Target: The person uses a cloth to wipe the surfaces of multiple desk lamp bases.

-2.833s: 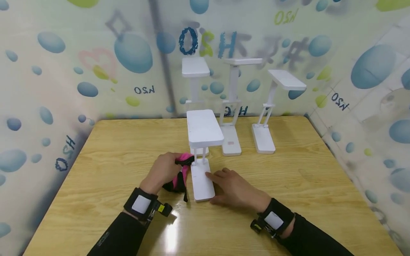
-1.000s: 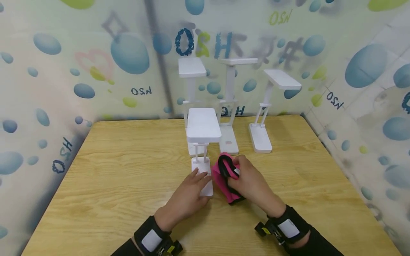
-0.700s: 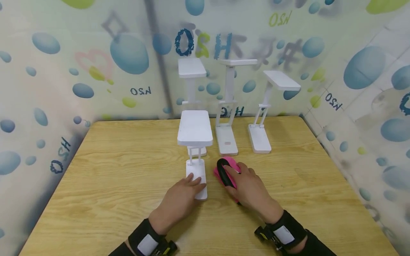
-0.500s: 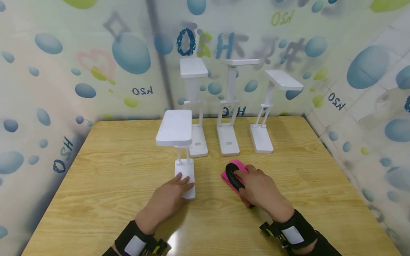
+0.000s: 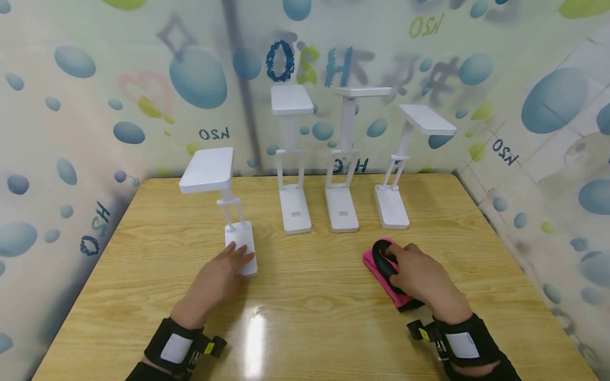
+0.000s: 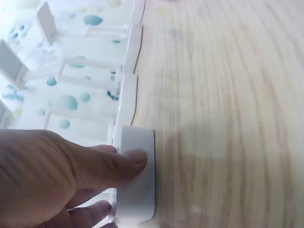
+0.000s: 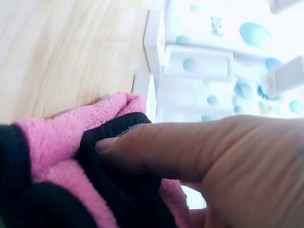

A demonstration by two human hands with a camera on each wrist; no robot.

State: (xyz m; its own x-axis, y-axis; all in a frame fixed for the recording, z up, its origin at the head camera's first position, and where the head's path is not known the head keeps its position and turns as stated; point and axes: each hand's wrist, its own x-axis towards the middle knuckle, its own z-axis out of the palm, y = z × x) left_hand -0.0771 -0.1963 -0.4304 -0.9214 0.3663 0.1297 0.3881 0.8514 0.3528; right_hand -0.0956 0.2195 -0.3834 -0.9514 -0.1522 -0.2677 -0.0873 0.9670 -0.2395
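In the head view a white folding desk lamp [image 5: 240, 238] stands upright at the left of the wooden table. My left hand [image 5: 220, 280] holds its base, fingers over the top face. The left wrist view shows the thumb [image 6: 130, 161] pressed against the end of that base [image 6: 137, 190]. At the right, my right hand [image 5: 424, 278] grips a bunched pink cloth with black edging [image 5: 381, 264] low over the tabletop. Its fluffy pile [image 7: 71, 133] shows in the right wrist view, the thumb lying on a black edge and the other fingers mostly hidden.
Three more white desk lamps stand in a row at the back: a left one [image 5: 294, 209], a middle one [image 5: 342, 209] and a right one [image 5: 392, 206]. Behind the wooden table [image 5: 314, 328] hangs a patterned wall covering [image 5: 190, 32], which also borders both sides.
The cloth has passed from my left hand to my right. My left hand has slid the front lamp leftward and back, away from the row, while my right hand has carried the cloth rightward.
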